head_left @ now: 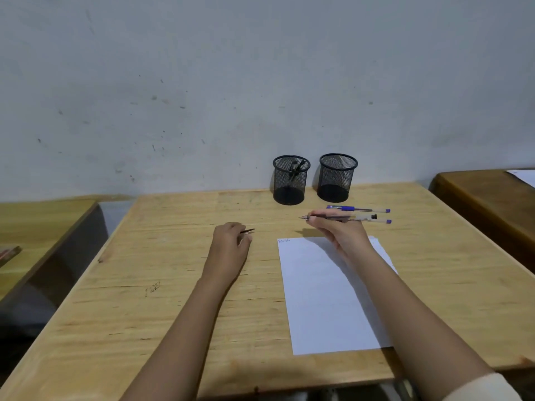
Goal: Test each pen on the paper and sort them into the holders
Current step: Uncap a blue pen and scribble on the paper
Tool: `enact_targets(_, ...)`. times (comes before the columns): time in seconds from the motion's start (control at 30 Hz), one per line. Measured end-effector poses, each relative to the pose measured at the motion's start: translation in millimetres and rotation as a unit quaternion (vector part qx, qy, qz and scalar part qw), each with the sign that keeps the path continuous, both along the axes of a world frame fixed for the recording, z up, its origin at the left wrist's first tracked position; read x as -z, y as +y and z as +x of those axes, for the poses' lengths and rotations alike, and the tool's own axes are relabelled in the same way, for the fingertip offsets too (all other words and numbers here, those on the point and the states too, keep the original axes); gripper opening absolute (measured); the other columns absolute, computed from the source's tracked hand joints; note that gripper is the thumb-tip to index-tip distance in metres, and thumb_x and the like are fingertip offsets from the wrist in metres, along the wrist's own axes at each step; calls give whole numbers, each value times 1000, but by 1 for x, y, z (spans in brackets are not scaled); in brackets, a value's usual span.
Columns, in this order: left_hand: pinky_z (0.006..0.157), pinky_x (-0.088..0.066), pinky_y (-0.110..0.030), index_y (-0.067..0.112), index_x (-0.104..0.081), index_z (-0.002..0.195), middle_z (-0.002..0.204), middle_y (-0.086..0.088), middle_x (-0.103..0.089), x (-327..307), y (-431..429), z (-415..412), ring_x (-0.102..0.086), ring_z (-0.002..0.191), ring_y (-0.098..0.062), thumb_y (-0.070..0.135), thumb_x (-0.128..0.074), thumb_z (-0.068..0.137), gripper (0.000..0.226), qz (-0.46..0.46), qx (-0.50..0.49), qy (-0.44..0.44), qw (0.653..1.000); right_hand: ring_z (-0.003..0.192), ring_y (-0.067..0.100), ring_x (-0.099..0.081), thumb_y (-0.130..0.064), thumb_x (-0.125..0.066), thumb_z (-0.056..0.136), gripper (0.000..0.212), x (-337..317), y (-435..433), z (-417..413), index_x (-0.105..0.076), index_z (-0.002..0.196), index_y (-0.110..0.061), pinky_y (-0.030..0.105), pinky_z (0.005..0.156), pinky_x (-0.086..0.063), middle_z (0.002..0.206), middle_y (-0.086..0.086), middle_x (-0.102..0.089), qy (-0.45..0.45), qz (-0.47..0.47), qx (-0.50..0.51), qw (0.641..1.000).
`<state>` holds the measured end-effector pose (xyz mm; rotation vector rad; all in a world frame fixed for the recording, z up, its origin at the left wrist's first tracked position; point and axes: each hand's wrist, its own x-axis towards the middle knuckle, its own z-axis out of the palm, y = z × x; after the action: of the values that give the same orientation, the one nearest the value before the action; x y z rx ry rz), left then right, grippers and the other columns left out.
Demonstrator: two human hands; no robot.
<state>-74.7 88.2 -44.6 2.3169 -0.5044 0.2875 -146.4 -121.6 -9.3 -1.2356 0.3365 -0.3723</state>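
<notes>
Matt grainy wooden table, black metal mesh holders, smooth white paper.

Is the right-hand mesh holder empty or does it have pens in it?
Empty, as far as the mesh shows: the right holder has only its dark base inside, while the left holder has pens leaning in it.

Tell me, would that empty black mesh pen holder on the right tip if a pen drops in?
The empty black mesh pen holder probably feels light: open mesh, nothing inside. Its broad solid base suggests it stays upright, though it might slide on the smooth wooden table.
</notes>
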Motion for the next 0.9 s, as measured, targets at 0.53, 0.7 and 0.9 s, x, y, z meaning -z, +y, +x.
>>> enact_targets(0.53,117,0,-27,19,-14,150,159,4,-7,5,-23,-29,-1,146,-9,45,-28,99,59,214,179,39,959,46,14,-50,9,-64,73,25,18,29,31,-47,65,-7,26,55,-48,58,13,-51,19,-110,29,993)
enact_targets(0.7,119,2,-29,21,-8,150,160,6,0,9,-24,-26,4,146,-8,46,-22,99,59,244,177,46,952,42,12,-35,10,-60,65,38,23,28,39,-33,53,-14,21,45,-35,48,3,-34,57,-170,62,982)
enact_targets(0.9,118,4,-28,22,-4,150,159,7,3,10,-25,-25,6,146,-7,46,-20,99,59,255,178,50,949,51,15,-27,7,-58,60,37,28,28,45,-29,52,-14,22,49,-29,53,6,-25,57,-233,47,970)
